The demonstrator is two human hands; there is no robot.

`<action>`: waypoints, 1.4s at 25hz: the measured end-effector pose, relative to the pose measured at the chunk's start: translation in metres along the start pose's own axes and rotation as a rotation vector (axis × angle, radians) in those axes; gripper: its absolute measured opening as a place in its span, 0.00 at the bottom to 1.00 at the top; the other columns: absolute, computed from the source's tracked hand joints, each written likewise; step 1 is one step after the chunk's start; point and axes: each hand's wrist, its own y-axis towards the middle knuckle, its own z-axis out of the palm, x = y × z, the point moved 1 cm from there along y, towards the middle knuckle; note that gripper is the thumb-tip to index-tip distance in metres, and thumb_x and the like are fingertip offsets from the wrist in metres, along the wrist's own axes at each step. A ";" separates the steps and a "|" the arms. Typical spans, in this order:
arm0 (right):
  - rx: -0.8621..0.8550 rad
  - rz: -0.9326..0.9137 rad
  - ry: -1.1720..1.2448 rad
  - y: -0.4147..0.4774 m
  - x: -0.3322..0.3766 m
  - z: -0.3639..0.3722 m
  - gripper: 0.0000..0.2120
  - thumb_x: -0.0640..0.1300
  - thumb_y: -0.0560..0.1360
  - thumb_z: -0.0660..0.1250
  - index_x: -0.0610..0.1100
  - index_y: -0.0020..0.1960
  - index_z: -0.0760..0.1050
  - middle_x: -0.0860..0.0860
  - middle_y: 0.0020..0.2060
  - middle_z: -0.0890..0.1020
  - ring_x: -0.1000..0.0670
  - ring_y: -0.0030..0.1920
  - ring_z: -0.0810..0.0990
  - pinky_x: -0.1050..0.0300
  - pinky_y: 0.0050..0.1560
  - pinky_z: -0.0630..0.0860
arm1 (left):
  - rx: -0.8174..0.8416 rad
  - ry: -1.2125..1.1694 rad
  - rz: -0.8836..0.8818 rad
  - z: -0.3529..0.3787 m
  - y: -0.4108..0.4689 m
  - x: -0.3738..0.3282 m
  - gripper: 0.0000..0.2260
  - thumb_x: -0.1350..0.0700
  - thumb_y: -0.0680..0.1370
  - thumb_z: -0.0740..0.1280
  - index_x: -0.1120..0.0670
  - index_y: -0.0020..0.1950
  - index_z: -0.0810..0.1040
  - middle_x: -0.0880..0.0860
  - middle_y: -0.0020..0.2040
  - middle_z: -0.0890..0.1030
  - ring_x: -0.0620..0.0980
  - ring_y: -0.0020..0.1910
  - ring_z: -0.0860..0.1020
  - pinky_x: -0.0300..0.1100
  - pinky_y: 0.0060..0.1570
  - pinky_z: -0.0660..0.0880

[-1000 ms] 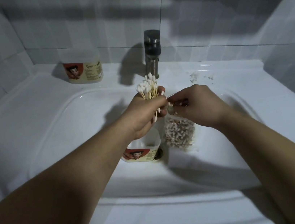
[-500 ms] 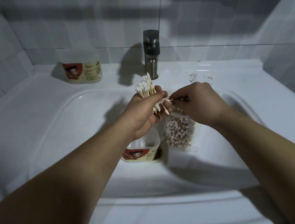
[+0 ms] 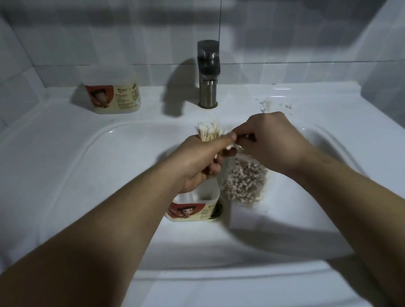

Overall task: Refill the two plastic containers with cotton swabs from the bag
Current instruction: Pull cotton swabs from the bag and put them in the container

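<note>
dim, cool indoor light from the upper right. tap [image 3: 209, 74] and back container [image 3: 113, 94] both throw dark shadows leftward. small glare streaks on the sink [image 3: 319, 100] rim. container label smeared, soft. wide-angle bend: wall tiles [image 3: 102, 37] and sink edges curve toward the corners. forearms [image 3: 81, 261] underlit, dark at the bottom of the frame.

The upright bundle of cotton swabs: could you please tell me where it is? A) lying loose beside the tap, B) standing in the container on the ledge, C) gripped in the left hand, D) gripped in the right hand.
C: the left hand grips the bundle of cotton swabs, white tips up, above the basin, while the right hand holds the top of the bag.
</note>
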 end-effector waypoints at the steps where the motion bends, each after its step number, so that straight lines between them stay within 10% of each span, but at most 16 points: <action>1: 0.001 -0.016 -0.002 0.000 0.001 0.001 0.12 0.36 0.76 0.68 0.48 0.51 0.87 0.51 0.41 0.86 0.54 0.40 0.78 0.73 0.40 0.66 | 0.034 0.046 0.015 0.002 -0.001 0.001 0.04 0.58 0.80 0.71 0.57 0.54 0.81 0.52 0.39 0.82 0.41 0.30 0.70 0.32 0.26 0.65; 6: -0.076 0.183 0.239 0.000 -0.006 0.000 0.16 0.40 0.77 0.72 0.52 0.63 0.82 0.57 0.42 0.84 0.59 0.39 0.81 0.76 0.45 0.73 | 0.019 0.099 0.052 -0.001 0.002 0.002 0.06 0.64 0.81 0.65 0.55 0.47 0.79 0.52 0.36 0.78 0.44 0.31 0.74 0.36 0.31 0.71; 10: -0.208 0.272 0.451 0.001 -0.007 -0.008 0.14 0.39 0.76 0.72 0.52 0.59 0.82 0.55 0.38 0.84 0.56 0.35 0.84 0.68 0.42 0.76 | 0.004 -0.016 0.078 0.000 0.002 -0.001 0.06 0.62 0.83 0.64 0.60 0.57 0.80 0.51 0.35 0.77 0.44 0.31 0.74 0.37 0.32 0.73; 17: -0.294 0.355 0.849 0.004 -0.009 -0.013 0.10 0.34 0.74 0.73 0.48 0.51 0.83 0.49 0.34 0.83 0.50 0.31 0.80 0.55 0.41 0.78 | -0.121 -0.059 0.226 -0.003 0.008 -0.005 0.09 0.53 0.83 0.66 0.54 0.45 0.75 0.51 0.33 0.74 0.48 0.31 0.72 0.46 0.42 0.71; 24: -0.114 0.347 0.985 0.002 0.000 -0.004 0.09 0.32 0.75 0.73 0.43 0.51 0.83 0.46 0.35 0.82 0.50 0.30 0.79 0.60 0.37 0.77 | 0.103 -0.024 0.242 0.005 -0.003 -0.004 0.11 0.53 0.85 0.62 0.58 0.61 0.80 0.58 0.56 0.86 0.56 0.56 0.85 0.51 0.55 0.83; 35: -0.093 0.335 0.862 0.002 -0.002 -0.001 0.08 0.34 0.75 0.73 0.45 0.52 0.83 0.48 0.37 0.85 0.48 0.33 0.82 0.54 0.41 0.81 | 0.215 0.159 0.198 0.005 -0.006 0.001 0.07 0.61 0.84 0.63 0.53 0.51 0.79 0.47 0.38 0.83 0.44 0.35 0.76 0.40 0.40 0.76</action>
